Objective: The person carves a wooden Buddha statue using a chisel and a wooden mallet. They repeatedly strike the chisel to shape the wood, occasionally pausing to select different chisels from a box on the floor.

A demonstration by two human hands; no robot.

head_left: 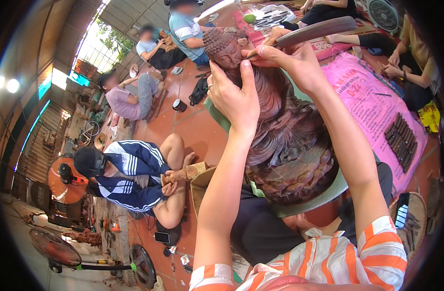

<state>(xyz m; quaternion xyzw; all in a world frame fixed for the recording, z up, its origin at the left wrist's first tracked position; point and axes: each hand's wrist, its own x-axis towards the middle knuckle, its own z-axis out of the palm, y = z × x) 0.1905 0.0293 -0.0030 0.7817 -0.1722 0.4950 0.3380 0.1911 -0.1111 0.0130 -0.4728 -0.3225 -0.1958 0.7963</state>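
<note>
**Carving at the face of a seated wooden figure**

The dark wooden statue [285, 131] of a seated figure rests in the person's lap, tilted away so its head faces up toward them, likely to bring the face within easy reach. The left hand [234, 94] is wrapped closed against the side of the statue's head and shoulder, seemingly bracing it against the tool's push. The right hand [292, 60] is closed around a carving tool [309, 31] with a dark wooden handle, fingers pinched low near the blade, whose tip touches the carved face; a hold that close to the point would give fine control.

On the tiled floor [183, 126] to the right lies a pink sack [372, 102] bearing a row of chisels [401, 140], kept near. To the left, another person in a striped blue jacket [134, 169] sits holding a smaller pale carving [185, 173], with an orange fan [64, 179] beside them.
</note>
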